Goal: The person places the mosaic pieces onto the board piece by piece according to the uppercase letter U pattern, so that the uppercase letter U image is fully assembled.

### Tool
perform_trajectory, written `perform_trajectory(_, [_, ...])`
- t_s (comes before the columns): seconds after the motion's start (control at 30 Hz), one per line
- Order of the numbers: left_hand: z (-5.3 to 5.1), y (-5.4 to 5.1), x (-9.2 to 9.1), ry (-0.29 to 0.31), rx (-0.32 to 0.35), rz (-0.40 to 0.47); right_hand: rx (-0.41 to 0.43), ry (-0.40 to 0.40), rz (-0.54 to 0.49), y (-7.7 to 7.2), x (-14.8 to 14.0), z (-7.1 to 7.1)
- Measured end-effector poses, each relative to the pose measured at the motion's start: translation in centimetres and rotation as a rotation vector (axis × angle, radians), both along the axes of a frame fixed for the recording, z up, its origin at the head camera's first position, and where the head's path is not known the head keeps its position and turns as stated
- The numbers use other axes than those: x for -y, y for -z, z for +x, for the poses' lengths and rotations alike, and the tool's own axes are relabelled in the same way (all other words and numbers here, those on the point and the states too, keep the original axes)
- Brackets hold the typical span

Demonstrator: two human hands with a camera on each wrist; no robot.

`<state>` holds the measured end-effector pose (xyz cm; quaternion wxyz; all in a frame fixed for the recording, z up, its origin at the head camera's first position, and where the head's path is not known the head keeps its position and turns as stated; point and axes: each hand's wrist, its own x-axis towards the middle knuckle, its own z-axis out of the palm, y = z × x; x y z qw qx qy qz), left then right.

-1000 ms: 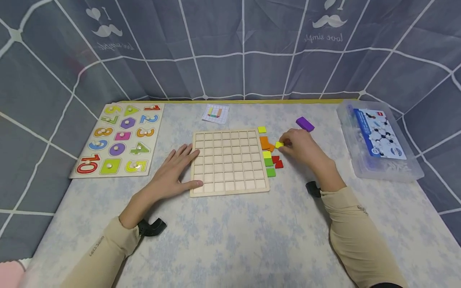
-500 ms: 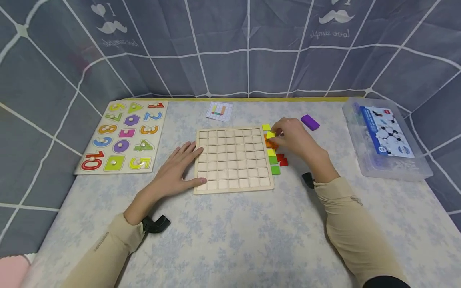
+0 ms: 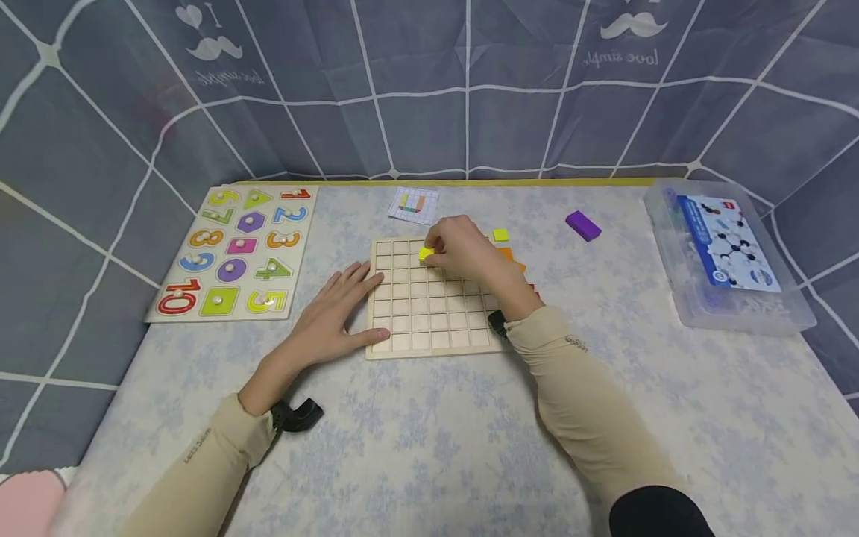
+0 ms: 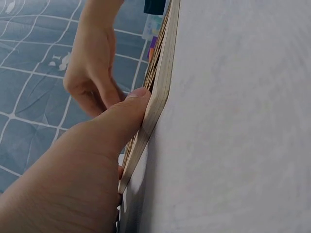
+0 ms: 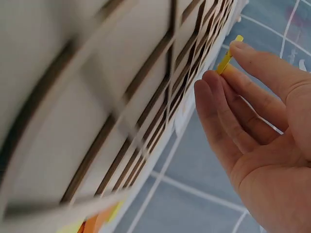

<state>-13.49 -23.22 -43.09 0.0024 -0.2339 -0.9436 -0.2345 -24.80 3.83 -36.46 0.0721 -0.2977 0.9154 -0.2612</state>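
A wooden grid board [image 3: 419, 324] with square cells lies in the middle of the table. My left hand [image 3: 329, 319] rests along its left edge, fingers spread and straight, thumb on the frame; the left wrist view shows that thumb [image 4: 127, 114] on the rim. Over the far rows of the board, my right hand [image 3: 467, 252] pinches a yellow square tile [image 3: 426, 254] between thumb and fingers. In the right wrist view the tile [image 5: 225, 62] is seen edge-on, near the grid; whether it touches cannot be told. My right forearm hides part of the board's right side.
Right of the board lie another yellow tile [image 3: 500, 235], orange pieces [image 3: 508, 256] and a partly hidden red one. A purple block [image 3: 583, 225] lies farther right, before a clear plastic case [image 3: 745, 317]. A pattern card [image 3: 413, 205] is behind the board; a number puzzle [image 3: 235, 253] lies left.
My right hand has carried the yellow tile leftward from the loose pieces at the right to over the board. My left hand stays on the board's edge. The head view has shifted slightly.
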Motion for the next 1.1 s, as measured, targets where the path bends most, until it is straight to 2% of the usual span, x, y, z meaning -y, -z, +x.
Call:
perform_trajectory(0.27, [-0.5, -0.4, 0.0, -0.002, 0.015, -0.012, -0.061, -0.053, 0.047, 0.3, 2.8, -0.7])
perform_trajectory(0.4, [-0.7, -0.4, -0.2, 0.013, 0.003, -0.004, -0.088, -0.033, 0.076, 0.4, 3.3, -0.6])
perform_trajectory(0.63, [-0.1, -0.1, -0.1, 0.004, 0.016, -0.013, -0.111, -0.042, 0.108, 1.0, 4.0, 0.0])
perform_trajectory(0.77, [0.1, 0.0, -0.2, 0.011, 0.024, -0.022, -0.122, -0.012, 0.137, 1.6, 4.2, 0.3])
perform_trajectory(0.93, [0.2, -0.1, 0.0, 0.008, 0.022, -0.024, -0.126, -0.007, 0.113, 1.8, 4.4, 0.4])
perform_trajectory(1.1, [0.1, -0.3, 0.0, 0.001, 0.000, 0.001, -0.101, -0.015, 0.080, 1.3, 4.5, 0.2])
